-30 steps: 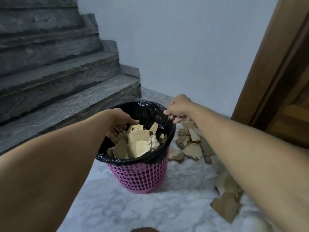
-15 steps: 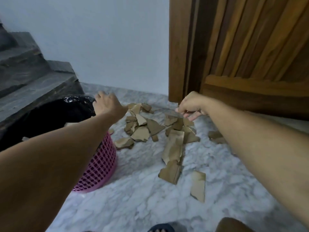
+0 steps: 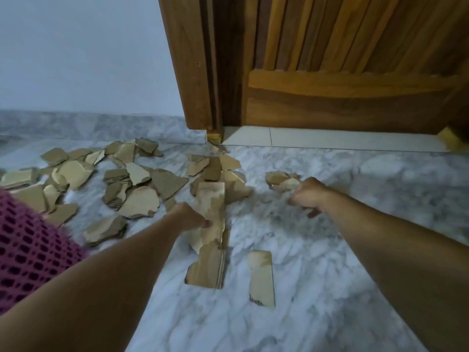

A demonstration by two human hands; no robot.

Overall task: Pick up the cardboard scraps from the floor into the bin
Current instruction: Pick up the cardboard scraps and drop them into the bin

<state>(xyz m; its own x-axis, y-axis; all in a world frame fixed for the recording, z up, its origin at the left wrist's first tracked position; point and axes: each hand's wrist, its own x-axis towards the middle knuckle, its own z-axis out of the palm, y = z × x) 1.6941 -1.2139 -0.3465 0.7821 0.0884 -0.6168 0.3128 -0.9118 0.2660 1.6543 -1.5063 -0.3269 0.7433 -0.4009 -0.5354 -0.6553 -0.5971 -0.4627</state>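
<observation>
Several torn brown cardboard scraps [image 3: 138, 199] lie spread over the marble floor, from the left edge to the middle. The pink mesh bin [image 3: 30, 250] shows only partly at the left edge. My left hand [image 3: 189, 217] is closed on the edge of a long cardboard strip [image 3: 212, 199] in the middle of the floor. My right hand [image 3: 308, 196] has its fingers curled around a small pale cardboard scrap [image 3: 289, 184] in a little cluster to the right. Another narrow strip [image 3: 261, 278] lies flat nearer to me.
A wooden door [image 3: 355, 85] and its frame [image 3: 193, 72] stand straight ahead, with a pale tiled threshold [image 3: 330, 141] below. A white wall [image 3: 76, 52] runs along the left. Bare marble floor [image 3: 330, 301] stretches in front of me and to the right.
My view has swung right from the bin to the scraps. Both hands have dropped to the floor, the left closing on the long strip and the right on a small scrap.
</observation>
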